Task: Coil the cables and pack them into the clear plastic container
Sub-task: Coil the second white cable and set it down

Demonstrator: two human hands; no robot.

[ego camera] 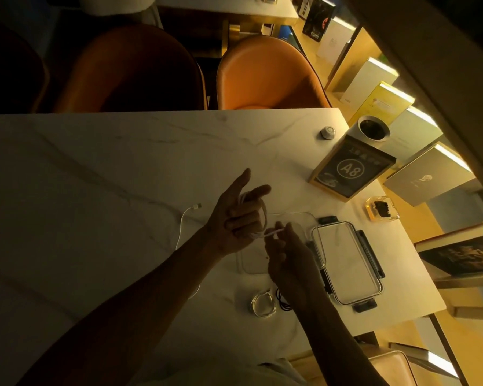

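Left hand (236, 218) holds white cable (255, 210) loops around its fingers; right hand (283, 246) pinches the limp, light strand nearby.

White cable (182, 227), orange chair (268, 76)

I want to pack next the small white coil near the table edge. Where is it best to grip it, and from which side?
Pinch across the bundled loops of the white coil on its left side, coming from above. It lies flat on the table, and the black cable crowds its right side.
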